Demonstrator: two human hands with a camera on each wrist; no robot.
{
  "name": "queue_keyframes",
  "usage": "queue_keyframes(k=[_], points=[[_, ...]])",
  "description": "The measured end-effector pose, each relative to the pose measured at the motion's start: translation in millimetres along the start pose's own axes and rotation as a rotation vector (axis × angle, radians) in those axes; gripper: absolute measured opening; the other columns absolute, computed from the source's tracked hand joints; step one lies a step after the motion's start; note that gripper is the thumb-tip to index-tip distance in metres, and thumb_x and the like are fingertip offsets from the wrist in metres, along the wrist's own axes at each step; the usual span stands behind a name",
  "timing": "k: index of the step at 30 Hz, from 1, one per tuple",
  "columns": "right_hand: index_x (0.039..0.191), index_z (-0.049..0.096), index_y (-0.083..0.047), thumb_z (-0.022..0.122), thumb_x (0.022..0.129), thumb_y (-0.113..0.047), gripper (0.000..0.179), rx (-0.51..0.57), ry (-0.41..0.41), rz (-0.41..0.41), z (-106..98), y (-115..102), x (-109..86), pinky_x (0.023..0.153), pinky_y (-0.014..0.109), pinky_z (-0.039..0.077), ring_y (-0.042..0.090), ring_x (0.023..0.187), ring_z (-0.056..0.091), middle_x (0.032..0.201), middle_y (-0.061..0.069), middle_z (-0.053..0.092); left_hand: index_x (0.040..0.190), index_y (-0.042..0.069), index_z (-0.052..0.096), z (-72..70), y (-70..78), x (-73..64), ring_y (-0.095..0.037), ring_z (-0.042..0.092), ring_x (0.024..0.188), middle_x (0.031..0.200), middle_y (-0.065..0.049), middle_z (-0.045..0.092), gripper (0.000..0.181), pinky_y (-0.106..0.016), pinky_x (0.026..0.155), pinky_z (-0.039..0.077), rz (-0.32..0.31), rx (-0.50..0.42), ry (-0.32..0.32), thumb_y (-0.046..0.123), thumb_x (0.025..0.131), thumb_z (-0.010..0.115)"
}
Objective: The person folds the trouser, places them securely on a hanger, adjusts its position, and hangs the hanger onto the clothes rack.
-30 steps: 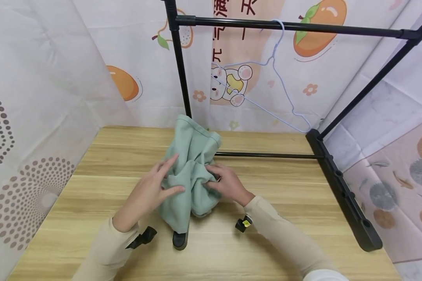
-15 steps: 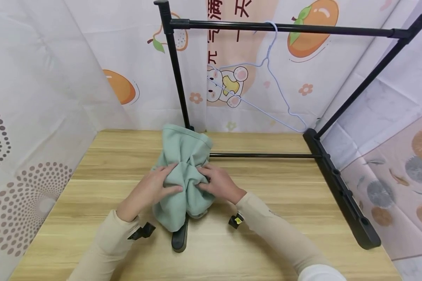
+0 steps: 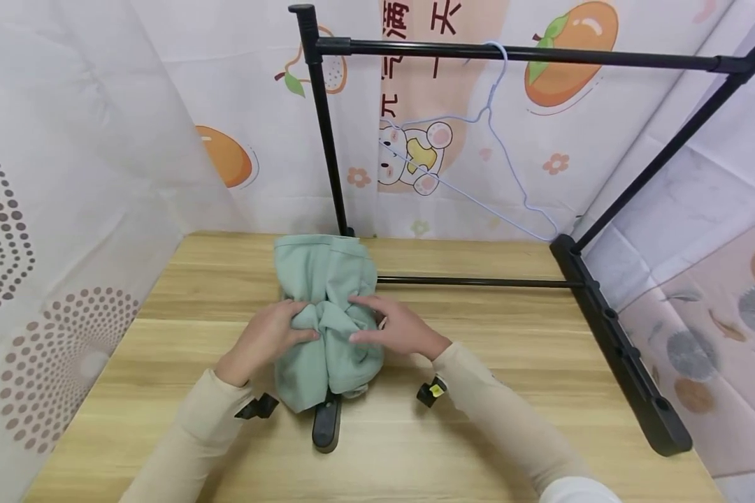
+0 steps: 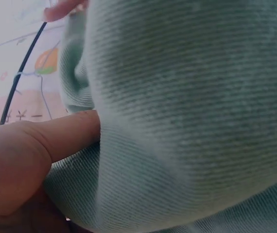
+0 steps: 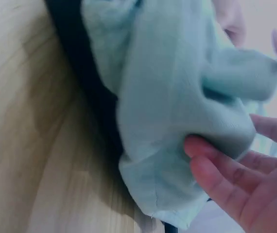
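Observation:
A bunched, pale green garment [image 3: 342, 269] lies over the near left foot of the black rack, its hemmed edge pointing to the back. Its fabric [image 4: 187, 97] fills most of the left wrist view and shows fine ribs. My left hand [image 3: 265, 341] pinches a fold at its left side between thumb and fingers. From the other side my right hand [image 3: 403, 328] touches the gathered middle, index finger and thumb spread apart. In the right wrist view my right hand's fingertips [image 5: 199, 165] rest on the cloth, slightly bent. Left fingertips are partly hidden by folds.
The black rack [image 3: 447, 49] stands on the wooden table [image 3: 478, 391], its right foot [image 3: 623, 349] at the right edge. A thin blue wire hanger [image 3: 500, 140] hangs on its top bar. Printed curtains [image 3: 226, 70] enclose the back and sides.
The garment's hemmed end has come down and tipped to the left, now lying flatter and wider. Both hands have stayed at its middle; the folds between them have been drawn together.

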State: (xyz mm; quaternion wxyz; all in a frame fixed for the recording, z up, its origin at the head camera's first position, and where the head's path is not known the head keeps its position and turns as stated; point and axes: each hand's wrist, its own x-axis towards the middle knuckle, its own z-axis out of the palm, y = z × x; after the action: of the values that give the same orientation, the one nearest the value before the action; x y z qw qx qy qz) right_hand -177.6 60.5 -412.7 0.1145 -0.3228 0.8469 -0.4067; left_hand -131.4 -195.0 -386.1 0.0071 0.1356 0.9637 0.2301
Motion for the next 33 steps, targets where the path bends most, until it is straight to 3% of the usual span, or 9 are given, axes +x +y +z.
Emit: queue_keyframes(k=[5, 11, 15, 18, 23, 26, 28, 33], points=[[0.137, 0.056, -0.014, 0.068, 0.093, -0.029, 0.048, 0.188, 0.059, 0.072, -10.1, 11.2, 2.6, 0.068, 0.034, 0.056, 0.027, 0.078, 0.065, 0.119, 0.014, 0.064, 0.117, 0.009, 0.069, -0.1, -6.2, 2.6, -0.033, 0.065, 0.102, 0.109, -0.012, 0.070, 0.040, -0.048, 0.085, 0.051, -0.065, -0.050, -0.042, 0.030, 0.084, 0.076], [0.123, 0.064, -0.001, 0.060, 0.098, -0.025, 0.034, 0.248, 0.156, 0.122, -18.6, 27.1, 9.7, 0.067, 0.052, 0.056, 0.045, 0.077, 0.065, 0.104, 0.018, 0.069, 0.115, 0.009, 0.070, -1.9, -10.6, 4.5, -0.031, 0.065, 0.100, 0.110, -0.014, 0.070, 0.031, -0.046, 0.082, 0.051, -0.051, -0.079, -0.055, 0.027, 0.090, 0.070], [0.118, 0.067, -0.001, 0.060, 0.098, -0.026, 0.033, 0.245, 0.196, 0.234, -22.2, 38.1, 18.8, 0.074, 0.055, 0.055, 0.045, 0.085, 0.065, 0.099, 0.020, 0.069, 0.124, 0.007, 0.066, -2.4, -12.3, 3.8, -0.037, 0.063, 0.108, 0.120, -0.018, 0.067, 0.037, -0.050, 0.087, 0.050, -0.054, -0.078, -0.050, 0.025, 0.092, 0.068], [0.119, 0.067, -0.003, 0.061, 0.097, -0.027, 0.033, 0.249, 0.183, 0.325, -21.8, 45.0, 24.5, 0.080, 0.049, 0.056, 0.040, 0.092, 0.066, 0.104, 0.018, 0.068, 0.133, 0.007, 0.059, -1.9, -12.5, 2.4, -0.041, 0.060, 0.113, 0.124, -0.022, 0.064, 0.045, -0.054, 0.090, 0.049, -0.082, -0.089, -0.050, 0.025, 0.092, 0.067], [0.124, 0.063, -0.002, 0.061, 0.097, -0.025, 0.036, 0.306, 0.132, 0.402, -9.1, 50.7, 40.3, 0.083, 0.039, 0.057, 0.029, 0.100, 0.066, 0.118, 0.016, 0.067, 0.150, 0.003, 0.030, -4.4, -15.9, -5.4, -0.044, 0.059, 0.113, 0.124, -0.027, 0.062, 0.076, -0.056, 0.091, 0.048, -0.183, -0.144, -0.036, 0.025, 0.089, 0.071], [0.127, 0.061, 0.001, 0.060, 0.097, -0.020, 0.037, 0.360, 0.128, 0.419, -3.7, 51.9, 49.9, 0.084, 0.038, 0.057, 0.025, 0.099, 0.067, 0.121, 0.018, 0.066, 0.152, -0.003, 0.015, -6.5, -17.0, -6.1, -0.046, 0.056, 0.118, 0.126, -0.028, 0.061, 0.092, -0.057, 0.096, 0.046, -0.249, -0.173, -0.030, 0.027, 0.088, 0.072], [0.129, 0.060, 0.002, 0.060, 0.097, -0.017, 0.037, 0.367, 0.141, 0.426, -3.2, 53.8, 53.7, 0.085, 0.036, 0.057, 0.022, 0.096, 0.067, 0.120, 0.019, 0.066, 0.151, -0.006, 0.018, -6.4, -16.4, -2.8, -0.046, 0.055, 0.119, 0.127, -0.028, 0.061, 0.090, -0.057, 0.098, 0.045, -0.257, -0.179, -0.031, 0.028, 0.088, 0.072], [0.126, 0.062, 0.003, 0.059, 0.097, -0.014, 0.034, 0.308, 0.186, 0.474, -4.6, 58.2, 57.0, 0.077, 0.028, 0.056, 0.016, 0.088, 0.064, 0.119, 0.019, 0.066, 0.137, -0.004, 0.050, -4.1, -13.6, 6.0, -0.044, 0.055, 0.120, 0.130, -0.026, 0.060, 0.062, -0.055, 0.097, 0.046, -0.211, -0.156, -0.016, 0.029, 0.088, 0.071]])
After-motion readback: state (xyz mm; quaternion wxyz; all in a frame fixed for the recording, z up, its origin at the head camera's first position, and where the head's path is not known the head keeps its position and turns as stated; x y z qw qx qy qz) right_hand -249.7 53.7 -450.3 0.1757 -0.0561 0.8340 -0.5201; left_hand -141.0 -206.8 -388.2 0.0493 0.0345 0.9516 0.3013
